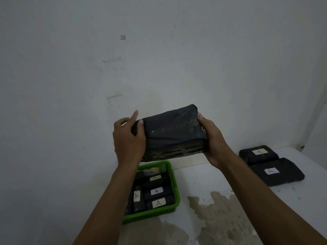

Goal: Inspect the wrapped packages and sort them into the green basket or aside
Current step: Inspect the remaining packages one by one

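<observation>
Both hands, left [128,138] and right [213,138], clasp a crinkled black plastic-wrapped brick-shaped package [169,133].

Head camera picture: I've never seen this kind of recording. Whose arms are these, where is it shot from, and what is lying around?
This single view comes from a camera worn on a person's head, looking forward and down, so the arms are the wearer's own. No machine is involved. The left hand and right hand hold a black wrapped package up by its two ends, fingers curled round it. Below on the white table stands a green basket holding several black packages with white "A" labels. Two more labelled packages lie aside at the right.
</observation>
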{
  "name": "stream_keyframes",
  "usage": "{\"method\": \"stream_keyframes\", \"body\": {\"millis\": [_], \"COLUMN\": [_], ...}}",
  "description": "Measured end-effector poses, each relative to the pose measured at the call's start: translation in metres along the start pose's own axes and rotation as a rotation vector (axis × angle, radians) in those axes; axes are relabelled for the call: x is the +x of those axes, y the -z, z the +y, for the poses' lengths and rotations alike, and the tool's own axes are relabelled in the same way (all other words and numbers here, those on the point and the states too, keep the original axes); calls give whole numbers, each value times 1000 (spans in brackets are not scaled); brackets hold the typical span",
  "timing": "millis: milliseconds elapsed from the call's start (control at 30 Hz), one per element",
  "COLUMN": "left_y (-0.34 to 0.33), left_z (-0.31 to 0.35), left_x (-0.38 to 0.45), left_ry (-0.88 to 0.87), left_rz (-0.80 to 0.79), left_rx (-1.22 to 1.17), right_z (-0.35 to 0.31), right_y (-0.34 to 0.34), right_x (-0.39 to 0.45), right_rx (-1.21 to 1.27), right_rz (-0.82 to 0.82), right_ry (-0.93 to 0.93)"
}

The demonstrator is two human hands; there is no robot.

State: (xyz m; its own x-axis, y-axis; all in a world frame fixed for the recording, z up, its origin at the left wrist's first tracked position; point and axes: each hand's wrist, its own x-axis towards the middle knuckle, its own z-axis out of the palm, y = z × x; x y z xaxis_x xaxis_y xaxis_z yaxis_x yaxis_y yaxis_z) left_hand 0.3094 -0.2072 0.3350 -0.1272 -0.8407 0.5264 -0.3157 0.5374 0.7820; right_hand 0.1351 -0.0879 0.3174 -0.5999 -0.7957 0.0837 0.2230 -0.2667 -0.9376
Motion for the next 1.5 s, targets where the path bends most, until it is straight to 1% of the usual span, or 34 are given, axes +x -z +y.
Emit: {"method": "stream_keyframes", "body": {"millis": [33, 67, 100, 167, 233, 333, 433, 500, 567, 700, 800, 933, 1000, 1200, 1367, 1500], "left_y": [-3, -6, -8, -14, -17, -22, -25, -25, -22, -20, -19, -17, -17, -21, -23, -26], "left_z": [3, 8, 14, 26, 38, 53, 54, 52, 53, 55, 55, 58, 58, 49, 47, 45], "left_x": [-1, -4, -7, -14, -21, -30, -31, -27, -22, -21, -25, -28, -28, -27, -27, -25], "left_ry": [-14, 9, 49, 119, 127, 102, 110, 111, 155, 123, 96, 30, -10, -21, -34, -51], "left_rz": [-1, -42, -125, -343, -476, -540, -519, -495, -486, -451, -366, -229, -190, -208, -247, -254], "left_rx": [33, 66, 121, 228, 195, 54, -183, -337, -417, -446, -447, -406, -377, -330, -361, -365], "right_z": [-1, -2, -3, -5, -7, -10, -15, -18, -20, -20, -21, -20, -18, -10, -12, -12], "right_y": [-2, -5, -7, -13, -20, -28, -31, -30, -29, -32, -32, -32, -33, -32, -33, -33], "right_x": [0, 0, -1, -3, -6, -9, -13, -15, -16, -18, -17, -15, -15, -14, -14, -13], "right_rx": [1, 6, 11, 7, -11, -80, -103, -71, -28, -9, -86, -167, -172, -172, -83, -76], "right_rz": [42, 87, 127, 174, 220, 285, 286, 220, 136, -21, -94, -99, -79, -87, -110, -88], "right_ry": [21, 45, 65, 102, 152, 226, 270, 289, 297, 305, 362, 426, 444, 437, 425, 447]}}
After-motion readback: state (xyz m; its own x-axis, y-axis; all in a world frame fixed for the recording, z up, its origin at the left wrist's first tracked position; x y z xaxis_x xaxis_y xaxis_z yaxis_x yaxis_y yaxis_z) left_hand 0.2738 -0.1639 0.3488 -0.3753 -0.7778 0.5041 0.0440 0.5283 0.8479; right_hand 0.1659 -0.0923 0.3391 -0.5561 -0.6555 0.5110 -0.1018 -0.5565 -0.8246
